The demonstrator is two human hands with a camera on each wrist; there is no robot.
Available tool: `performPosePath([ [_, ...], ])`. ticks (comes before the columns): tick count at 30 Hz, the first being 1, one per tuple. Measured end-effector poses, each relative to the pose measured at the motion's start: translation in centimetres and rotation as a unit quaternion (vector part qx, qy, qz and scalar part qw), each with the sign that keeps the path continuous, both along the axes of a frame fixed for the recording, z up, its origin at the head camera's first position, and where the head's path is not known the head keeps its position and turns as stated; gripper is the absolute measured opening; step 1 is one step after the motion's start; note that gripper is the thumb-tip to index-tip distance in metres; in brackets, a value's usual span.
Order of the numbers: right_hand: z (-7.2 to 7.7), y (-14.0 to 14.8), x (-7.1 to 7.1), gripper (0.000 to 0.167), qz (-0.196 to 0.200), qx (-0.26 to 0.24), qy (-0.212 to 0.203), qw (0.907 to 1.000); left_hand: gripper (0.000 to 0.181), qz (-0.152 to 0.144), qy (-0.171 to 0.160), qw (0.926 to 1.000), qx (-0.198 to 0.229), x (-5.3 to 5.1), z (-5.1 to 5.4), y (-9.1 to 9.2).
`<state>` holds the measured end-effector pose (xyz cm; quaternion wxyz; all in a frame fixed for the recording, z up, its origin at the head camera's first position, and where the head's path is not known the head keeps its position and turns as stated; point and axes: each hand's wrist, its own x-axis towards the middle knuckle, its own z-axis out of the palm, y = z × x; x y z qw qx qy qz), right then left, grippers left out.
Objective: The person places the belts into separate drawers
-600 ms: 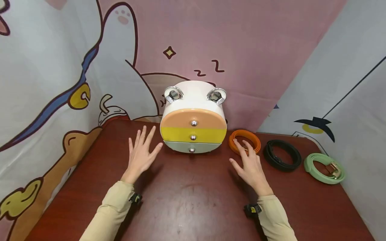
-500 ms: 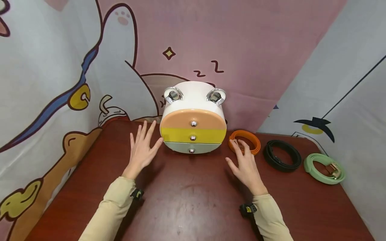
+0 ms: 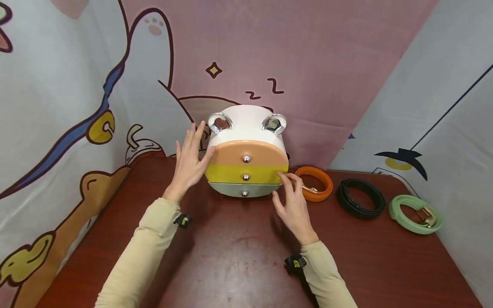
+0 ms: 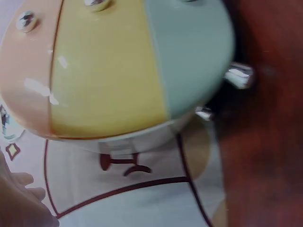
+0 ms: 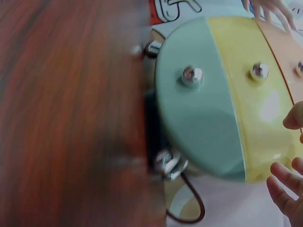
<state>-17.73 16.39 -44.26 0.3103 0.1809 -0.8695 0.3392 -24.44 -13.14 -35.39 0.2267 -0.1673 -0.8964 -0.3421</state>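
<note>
A small rounded drawer box (image 3: 248,124) stands at the back of the table, with a white body and two silver ear-like pieces on top. Its front has an orange drawer (image 3: 227,152), a yellow drawer (image 3: 225,173) and a green drawer (image 3: 227,188), each with a silver knob, all closed. My left hand (image 3: 188,164) is beside the box's left side, fingers spread; whether it touches cannot be told. My right hand (image 3: 294,209) hovers by the right end of the yellow drawer, fingers slightly bent and holding nothing. In the right wrist view its fingers (image 5: 286,182) are before the yellow front.
Right of the box lie three coiled belts: an orange belt (image 3: 323,194), a black belt (image 3: 379,205) and a green belt (image 3: 400,218). Behind the brown table (image 3: 239,265) hangs a printed cartoon cloth (image 3: 327,64).
My left hand has moved up and right to the box's left side. My right hand has moved left from the orange belt to the front of the box. The belts and drawers stay put.
</note>
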Motion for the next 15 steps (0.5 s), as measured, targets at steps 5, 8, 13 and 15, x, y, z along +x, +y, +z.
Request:
performPosePath([
  [5, 0.5, -1.9, -0.5, 0.054, 0.013, -0.014, -0.001, 0.9998, 0.073, -0.021, 0.017, 0.9996, 0.009, -1.3, 2.2, 0.8],
  [8, 0.7, -2.9, -0.7, 0.053, 0.027, -0.025, 0.005, 0.9993, 0.072, -0.028, 0.022, 0.9993, 0.008, -2.1, 3.4, 1.2],
  [13, 1.4, -4.7, -1.1, 0.053, 0.054, -0.037, 0.026, 0.9975, 0.072, -0.034, 0.02, 0.9992, 0.006, -3.2, 4.6, 1.6],
  [15, 1.7, -5.2, -1.3, 0.053, 0.063, -0.039, 0.036, 0.9967, 0.071, -0.041, 0.016, 0.999, 0.006, -3.6, 4.9, 1.8],
])
